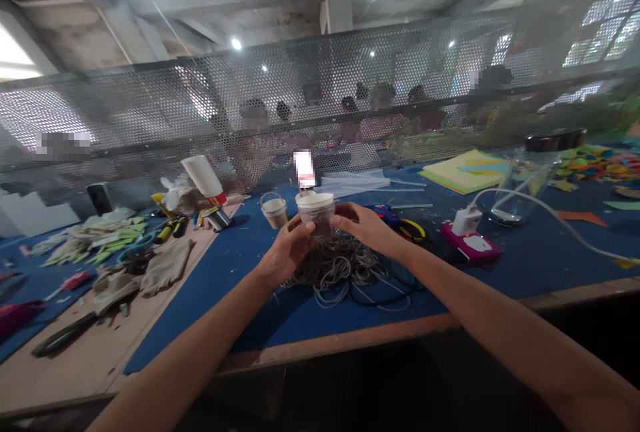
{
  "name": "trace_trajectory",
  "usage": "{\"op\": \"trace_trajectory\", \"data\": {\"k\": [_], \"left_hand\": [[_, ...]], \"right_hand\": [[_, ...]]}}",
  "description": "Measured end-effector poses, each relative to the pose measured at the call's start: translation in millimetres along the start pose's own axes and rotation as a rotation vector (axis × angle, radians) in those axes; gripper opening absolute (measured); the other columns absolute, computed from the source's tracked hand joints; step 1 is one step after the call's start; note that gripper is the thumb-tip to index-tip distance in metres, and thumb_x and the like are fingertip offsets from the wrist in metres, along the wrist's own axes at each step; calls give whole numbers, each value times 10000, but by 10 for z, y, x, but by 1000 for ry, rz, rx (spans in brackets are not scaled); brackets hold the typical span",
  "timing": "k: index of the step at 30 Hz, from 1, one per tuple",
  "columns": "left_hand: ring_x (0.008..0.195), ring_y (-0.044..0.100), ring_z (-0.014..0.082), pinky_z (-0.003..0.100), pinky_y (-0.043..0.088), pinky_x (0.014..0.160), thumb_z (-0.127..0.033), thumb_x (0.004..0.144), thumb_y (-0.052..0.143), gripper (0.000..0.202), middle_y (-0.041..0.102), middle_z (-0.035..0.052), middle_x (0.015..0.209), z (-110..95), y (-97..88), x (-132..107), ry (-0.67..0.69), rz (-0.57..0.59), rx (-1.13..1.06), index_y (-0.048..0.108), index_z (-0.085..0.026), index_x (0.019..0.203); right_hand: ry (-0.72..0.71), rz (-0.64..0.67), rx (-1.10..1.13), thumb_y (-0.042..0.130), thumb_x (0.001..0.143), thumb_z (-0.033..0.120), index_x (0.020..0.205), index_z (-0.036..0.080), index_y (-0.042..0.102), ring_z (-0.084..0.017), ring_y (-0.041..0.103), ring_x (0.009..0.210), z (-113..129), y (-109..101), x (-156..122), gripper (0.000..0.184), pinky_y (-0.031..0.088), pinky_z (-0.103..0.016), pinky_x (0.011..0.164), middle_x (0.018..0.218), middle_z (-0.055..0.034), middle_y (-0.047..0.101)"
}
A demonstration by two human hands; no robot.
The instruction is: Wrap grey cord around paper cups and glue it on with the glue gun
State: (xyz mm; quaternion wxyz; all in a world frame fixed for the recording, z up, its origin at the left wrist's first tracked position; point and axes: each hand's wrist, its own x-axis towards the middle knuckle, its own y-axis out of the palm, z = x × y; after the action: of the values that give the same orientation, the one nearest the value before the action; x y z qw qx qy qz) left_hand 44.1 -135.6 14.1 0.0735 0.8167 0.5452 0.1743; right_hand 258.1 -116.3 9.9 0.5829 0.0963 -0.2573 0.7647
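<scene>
Both of my hands hold a paper cup (316, 205) with a white rim and grey cord-like wrapping around its side. My left hand (290, 245) grips it from the left, thumb on its front. From the right, my right hand (363, 224) pinches the cup with thumb and fingers. Beneath the hands lies a tangled heap of grey cord (345, 272) on the blue tabletop (200, 312). Just left of the held cup stands a small handled cup basket (275, 211).
A stack of white paper cups (203, 177) leans at the back left, near gloves (167, 267) and pliers. To the right are a pink power socket (470, 243) with a charger, a glass jar (525, 179) and coloured sheets (467, 171). A perforated screen (310, 105) runs behind.
</scene>
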Motion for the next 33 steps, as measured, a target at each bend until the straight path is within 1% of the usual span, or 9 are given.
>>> {"op": "trace_trajectory", "data": {"k": [4, 8, 12, 16, 20, 22, 25, 28, 33], "left_hand": [[1216, 680, 308, 407, 524, 1035, -348, 764, 868, 511, 741, 110, 1299, 16, 17, -8, 9, -54, 93, 735, -188, 1231], [1270, 643, 295, 387, 483, 1085, -333, 735, 894, 528, 727, 86, 1322, 23, 62, -20, 101, -134, 144, 726, -210, 1221], [1320, 605, 317, 415, 460, 1117, -361, 747, 887, 593, 700, 103, 1371, 58, 79, -27, 103, -83, 172, 694, -200, 1284], [1339, 588, 313, 411, 436, 1141, -350, 755, 888, 610, 697, 95, 1383, 114, 54, -19, 149, -101, 241, 682, -201, 1310], [1281, 626, 310, 411, 456, 1113, -371, 780, 866, 593, 723, 91, 1335, 114, 19, -9, 148, -139, 208, 694, -205, 1322], [1235, 651, 314, 415, 489, 1070, -398, 787, 855, 590, 735, 98, 1307, 95, 9, -9, 112, -155, 174, 701, -200, 1321], [1194, 669, 320, 423, 516, 1027, -408, 774, 860, 598, 741, 112, 1286, 74, 4, -7, 84, -145, 138, 710, -188, 1310], [1199, 663, 321, 413, 509, 1022, -395, 767, 862, 571, 741, 114, 1278, 75, 6, 0, 100, -137, 137, 723, -179, 1278], [1202, 646, 308, 384, 496, 997, -367, 770, 857, 561, 731, 102, 1278, 104, -2, 19, 132, -164, 194, 703, -197, 1282]], "right_hand": [[-7, 1, -71, 744, 875, 614, 1148, 195, 691, -270, 723, 1090, 7, 60, -26, 503, 562, -442, 970, 1167, -125, 769], [-13, -104, -156, 753, 860, 626, 1105, 191, 666, -259, 710, 1028, 34, 73, -41, 507, 555, -425, 925, 1128, -124, 746], [-36, -194, -321, 786, 809, 658, 1072, 193, 625, -274, 687, 984, 56, 108, -73, 558, 544, -428, 879, 1110, -134, 694], [-44, -164, -392, 831, 776, 620, 1117, 200, 590, -277, 675, 972, 30, 135, -88, 592, 541, -431, 859, 1130, -131, 668], [-113, -50, -271, 823, 832, 475, 1146, 192, 592, -261, 680, 1015, 22, 106, -68, 481, 543, -420, 903, 1134, -118, 689], [-143, -37, -211, 774, 886, 435, 1145, 192, 607, -247, 685, 1027, 43, 85, -63, 392, 541, -414, 930, 1133, -111, 702], [-159, -89, -169, 743, 917, 426, 1153, 197, 620, -239, 690, 1028, 93, 65, -75, 352, 543, -412, 946, 1126, -101, 715], [-186, -155, -135, 743, 921, 432, 1135, 212, 634, -229, 692, 996, 118, 56, -92, 326, 556, -396, 925, 1077, -74, 725], [-302, -215, -197, 651, 996, 373, 1027, 235, 661, -203, 683, 942, 96, 51, -87, 142, 557, -368, 902, 1000, -42, 720]]}}
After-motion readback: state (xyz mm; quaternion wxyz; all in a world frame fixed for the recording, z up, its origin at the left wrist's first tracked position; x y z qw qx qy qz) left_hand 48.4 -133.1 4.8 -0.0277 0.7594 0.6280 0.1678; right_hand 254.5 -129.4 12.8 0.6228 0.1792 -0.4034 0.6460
